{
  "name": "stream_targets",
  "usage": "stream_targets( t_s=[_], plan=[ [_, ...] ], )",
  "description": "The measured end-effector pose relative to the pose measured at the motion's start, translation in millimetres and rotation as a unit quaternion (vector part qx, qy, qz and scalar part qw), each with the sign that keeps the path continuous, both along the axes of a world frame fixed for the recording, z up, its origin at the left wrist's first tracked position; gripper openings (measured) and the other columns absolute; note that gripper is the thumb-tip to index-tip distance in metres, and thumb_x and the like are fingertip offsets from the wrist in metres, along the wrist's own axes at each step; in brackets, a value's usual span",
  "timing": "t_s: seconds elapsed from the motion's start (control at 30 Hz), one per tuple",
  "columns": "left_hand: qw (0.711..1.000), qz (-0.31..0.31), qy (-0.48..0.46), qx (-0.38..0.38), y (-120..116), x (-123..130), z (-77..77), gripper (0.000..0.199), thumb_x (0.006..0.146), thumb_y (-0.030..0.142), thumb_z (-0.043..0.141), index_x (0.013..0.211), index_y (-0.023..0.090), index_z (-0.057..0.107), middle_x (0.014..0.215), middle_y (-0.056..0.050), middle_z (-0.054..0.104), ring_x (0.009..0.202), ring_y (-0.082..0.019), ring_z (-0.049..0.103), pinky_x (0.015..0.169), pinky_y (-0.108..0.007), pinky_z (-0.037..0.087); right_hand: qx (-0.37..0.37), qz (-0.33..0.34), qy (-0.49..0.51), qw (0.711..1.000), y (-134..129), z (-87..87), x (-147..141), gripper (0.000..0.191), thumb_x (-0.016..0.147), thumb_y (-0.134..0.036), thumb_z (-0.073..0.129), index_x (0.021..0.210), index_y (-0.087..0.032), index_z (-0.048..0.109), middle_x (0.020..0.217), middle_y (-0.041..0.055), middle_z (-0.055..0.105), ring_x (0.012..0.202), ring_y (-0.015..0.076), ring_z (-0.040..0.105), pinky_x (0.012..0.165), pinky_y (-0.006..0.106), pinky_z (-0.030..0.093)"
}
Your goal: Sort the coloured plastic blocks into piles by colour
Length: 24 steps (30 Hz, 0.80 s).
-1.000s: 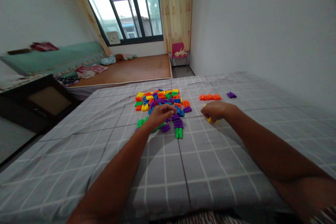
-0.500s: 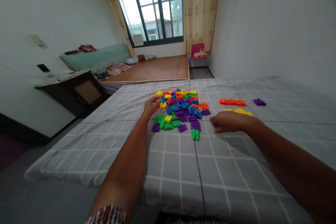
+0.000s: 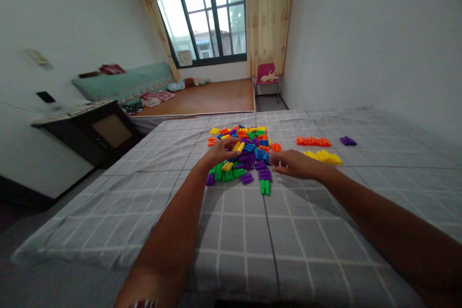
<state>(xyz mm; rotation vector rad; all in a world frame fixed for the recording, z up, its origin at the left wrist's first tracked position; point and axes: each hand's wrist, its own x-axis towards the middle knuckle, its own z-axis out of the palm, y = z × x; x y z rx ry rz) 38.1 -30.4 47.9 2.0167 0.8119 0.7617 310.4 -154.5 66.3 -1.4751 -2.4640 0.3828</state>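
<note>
My left hand (image 3: 222, 151) is over the left part of a pile of small plastic blocks (image 3: 246, 160), each shaped like joined tubes. Between its thumb and fingers it pinches a yellow block (image 3: 238, 147). My right hand (image 3: 290, 163) is at the pile's right edge, fingers a little apart and nothing visible in them; its fingertips are close to a blue block (image 3: 266, 158). Purple blocks (image 3: 264, 174) and a green block (image 3: 265, 187) lie at the near side of the pile.
To the right lie a row of orange blocks (image 3: 313, 141), a row of yellow blocks (image 3: 322, 157) and a purple group (image 3: 348, 141), all on a checked grey cloth (image 3: 231, 231). Farther off are a wooden bed (image 3: 216, 96), a pink chair (image 3: 266, 71) and a dark cabinet (image 3: 108, 130).
My left hand has moved right from the pile's left edge and now holds a yellow block. My right hand has moved left to the pile, its fingers loosening. The view has shifted slightly.
</note>
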Motion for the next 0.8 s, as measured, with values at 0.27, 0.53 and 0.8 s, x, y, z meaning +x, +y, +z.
stream_targets(
  t_s=[0.27,0.53,0.8],
  plan=[
    [0.946,-0.172,-0.171,-0.214,-55.0,61.4,-1.9,0.076,0.073,0.03,0.077,0.141,0.023,0.042,0.13,-0.015,0.059,0.115,-0.028,0.059,0.097,-0.043,0.046,0.123,0.002,0.233,0.965,10.1,-16.1,-10.8,0.04,0.082,-0.034,0.063,0.12,-0.024,0.055,0.111,0.0066,0.063,0.084,0.0162,0.063,0.072,0.031,0.053],
    [0.976,-0.061,-0.119,-0.169,-50.6,51.2,6.5,0.053,0.075,0.042,0.073,0.121,0.018,0.062,0.124,-0.013,0.063,0.112,-0.029,0.06,0.088,-0.039,0.05,0.096,-0.059,0.016,0.993,1.5,27.9,72.2,0.035,0.075,-0.034,0.066,0.107,-0.021,0.066,0.099,0.006,0.07,0.083,0.0194,0.064,0.073,0.03,0.048],
    [0.972,-0.015,-0.147,-0.181,-37.5,42.9,11.2,0.045,0.07,0.045,0.076,0.104,0.017,0.069,0.108,-0.008,0.069,0.101,-0.023,0.064,0.077,-0.03,0.052,0.023,-0.139,-0.114,0.983,-60.6,-16.0,142.6,0.041,0.073,-0.031,0.065,0.113,-0.022,0.065,0.113,0.0081,0.066,0.087,0.0208,0.065,0.071,0.029,0.046]
  ],
)
